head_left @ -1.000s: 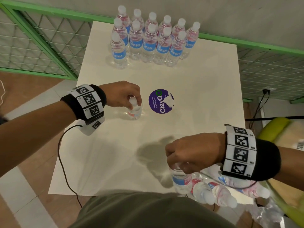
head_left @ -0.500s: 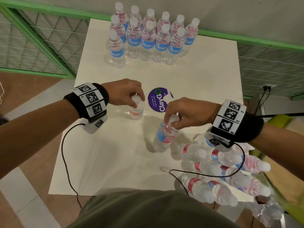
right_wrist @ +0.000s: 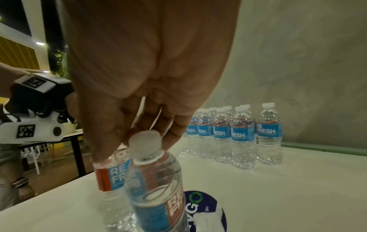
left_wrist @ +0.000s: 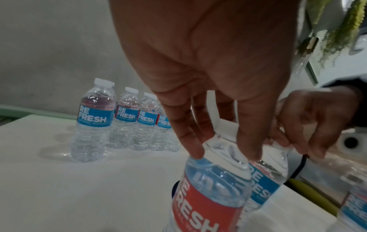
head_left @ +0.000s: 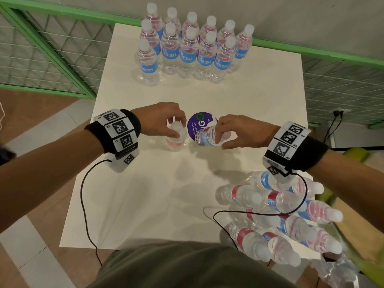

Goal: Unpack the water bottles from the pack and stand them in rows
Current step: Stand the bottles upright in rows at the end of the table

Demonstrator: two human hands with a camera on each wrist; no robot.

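My left hand (head_left: 173, 129) grips the capped top of a water bottle (head_left: 175, 142) that stands upright at mid-table. My right hand (head_left: 221, 139) pinches the neck of a second bottle (head_left: 204, 136), which tilts beside the first, over a purple sticker (head_left: 196, 123). In the left wrist view my fingers (left_wrist: 195, 150) curl over the first bottle (left_wrist: 212, 193), with the second bottle (left_wrist: 264, 183) just behind. In the right wrist view the held bottle (right_wrist: 157, 188) hangs under my fingertips (right_wrist: 172, 136). Several bottles (head_left: 193, 53) stand in rows at the back. The opened pack (head_left: 280, 215) lies front right.
The white table (head_left: 135, 204) ends close to my body. A green mesh fence (head_left: 41, 50) runs along the left and back. Black wrist cables (head_left: 85, 204) trail over the table and pack. Loose plastic wrap (head_left: 336, 271) hangs off the front right corner.
My right hand took a bottle from the pack at the front right and carried it up to the middle, beside the left hand's bottle. The left hand stayed on its bottle.
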